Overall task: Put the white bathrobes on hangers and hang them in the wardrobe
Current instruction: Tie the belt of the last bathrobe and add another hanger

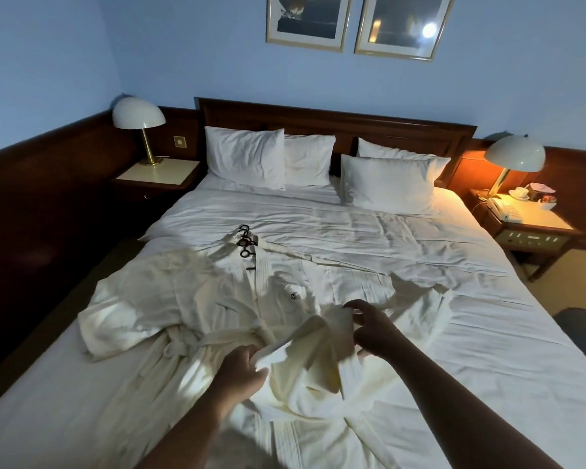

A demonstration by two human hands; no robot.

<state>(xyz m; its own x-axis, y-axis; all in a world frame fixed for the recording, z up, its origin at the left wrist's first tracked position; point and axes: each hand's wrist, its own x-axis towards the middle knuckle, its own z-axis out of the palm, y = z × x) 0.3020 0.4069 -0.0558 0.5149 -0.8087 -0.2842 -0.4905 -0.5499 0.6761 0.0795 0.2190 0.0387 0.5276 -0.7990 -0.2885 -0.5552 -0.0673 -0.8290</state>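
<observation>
A white bathrobe (318,384) lies bunched on the near part of the bed (420,238). The left hand (241,370) curls its fingers (252,353) round a fold of it, and the right hand (374,330) pinches the cloth close by. Both forearms reach forward; a second bathrobe (200,299) with dark hangers (246,240) at its collar lies spread just behind.

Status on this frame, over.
Left hand and right hand grip near bathrobe on bed. Second bathrobe flat, hangers at its collar. No obstruction seen.

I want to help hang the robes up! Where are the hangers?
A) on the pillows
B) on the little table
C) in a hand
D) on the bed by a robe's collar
D: the dark hangers lie on the bed at the collar of the flat bathrobe.
</observation>
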